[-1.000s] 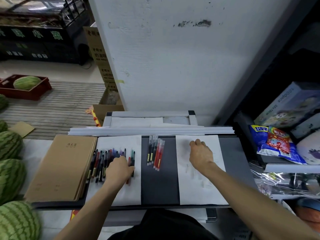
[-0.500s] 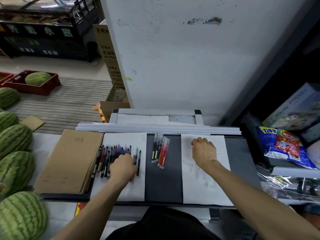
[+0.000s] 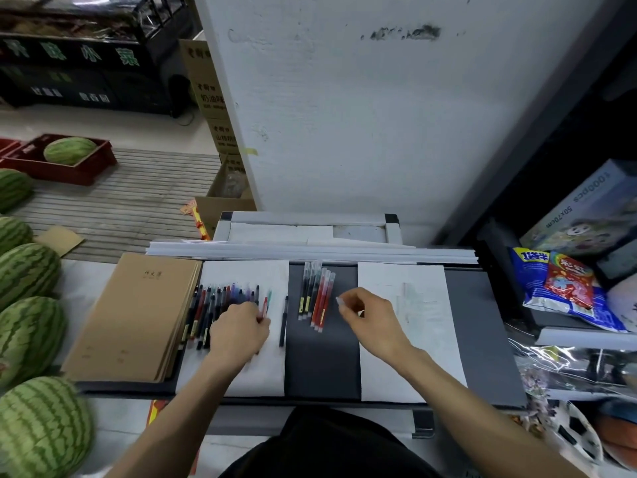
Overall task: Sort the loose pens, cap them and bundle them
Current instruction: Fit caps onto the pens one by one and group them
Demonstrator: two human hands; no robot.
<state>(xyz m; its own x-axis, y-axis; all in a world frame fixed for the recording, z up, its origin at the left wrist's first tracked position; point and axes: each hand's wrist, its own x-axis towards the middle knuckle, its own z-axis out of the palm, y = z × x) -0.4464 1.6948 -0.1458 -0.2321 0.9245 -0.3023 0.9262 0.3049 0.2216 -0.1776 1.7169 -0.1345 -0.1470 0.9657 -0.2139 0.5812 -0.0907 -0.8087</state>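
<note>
- Puzzle box, far right, reads "1000pcs 50x70cm".
- Left hand, fingers curled, pinches a red pen among loose pens.
- Right hand pinches a small clear piece.

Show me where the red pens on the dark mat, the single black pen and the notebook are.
red pens (image 3: 322,301), head view, middle of barrels.
black pen (image 3: 283,322), head view, middle of barrel.
notebook (image 3: 134,315), head view, centre of cover.

1 black pen now lies apart; right hand shifted left.
</note>
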